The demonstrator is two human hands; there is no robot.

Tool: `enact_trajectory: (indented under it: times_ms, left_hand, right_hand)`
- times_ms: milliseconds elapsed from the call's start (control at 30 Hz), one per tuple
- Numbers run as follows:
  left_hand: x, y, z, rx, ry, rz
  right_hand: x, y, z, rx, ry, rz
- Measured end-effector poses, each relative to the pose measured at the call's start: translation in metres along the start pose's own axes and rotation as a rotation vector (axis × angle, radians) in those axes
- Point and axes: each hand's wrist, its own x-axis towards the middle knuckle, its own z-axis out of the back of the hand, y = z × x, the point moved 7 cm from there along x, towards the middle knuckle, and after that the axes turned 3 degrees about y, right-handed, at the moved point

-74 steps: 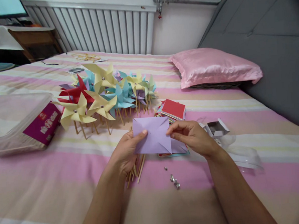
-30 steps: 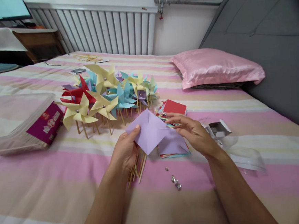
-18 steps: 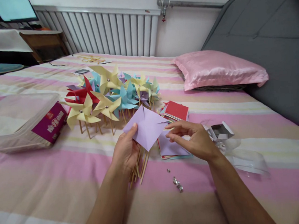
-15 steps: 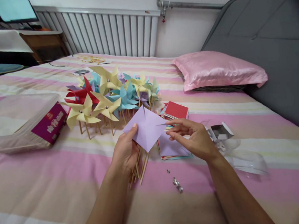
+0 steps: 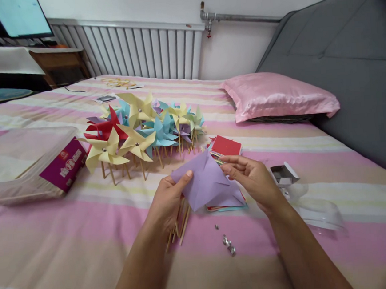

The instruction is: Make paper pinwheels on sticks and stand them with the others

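A purple paper square [image 5: 201,184] with slits cut in from its corners is tilted and slightly bent. My left hand [image 5: 168,197] grips its left side, thumb on top. At the paper's right edge, my right hand [image 5: 254,179] has its thumb and fingertips pinched close together on the paper; the exact contact is hard to see. Beneath lies a stack of paper squares [image 5: 229,199], purple on top. Thin wooden sticks [image 5: 184,223] lie under my left hand. Small shiny metallic pieces [image 5: 228,244] rest on the bedspread between my forearms.
Finished paper pinwheels [image 5: 137,142] on sticks are grouped beyond my hands. A red-topped paper stack [image 5: 226,145] lies behind my right hand. To the right are a small open box [image 5: 285,173] and clear plastic packaging [image 5: 322,214]; at left, a clear container [image 5: 48,173]. A pink pillow [image 5: 279,95] lies farther back.
The purple square has moved slightly right and down and tilted, its right side now bent. My right fingers have drawn closer together at its edge. The view has shifted slightly.
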Motion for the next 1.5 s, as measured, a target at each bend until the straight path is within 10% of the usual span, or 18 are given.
enact_trajectory:
  times_ms: [233,467,633,967,1500]
  left_hand:
    - [-0.002,0.008,-0.007,0.133,0.146,0.111]
    - [-0.001,-0.013,0.004,0.069,-0.096,-0.075]
    - [-0.003,-0.009,0.003,-0.097,-0.118,0.1]
    - [0.0,0.0,-0.001,-0.031,0.075,0.136]
    - [-0.004,0.007,0.003,0.04,0.051,0.186]
  right_hand:
    - [-0.005,-0.003,-0.017,0.106,0.254,-0.076]
    - [-0.003,0.025,0.005,-0.127,-0.053,0.345]
    - [-0.011,0.038,0.009,-0.223,-0.115,0.555]
    - [-0.01,0.032,-0.007,-0.256,0.262,0.442]
    - [-0.019,0.027,-0.022,-0.286,0.622,0.269]
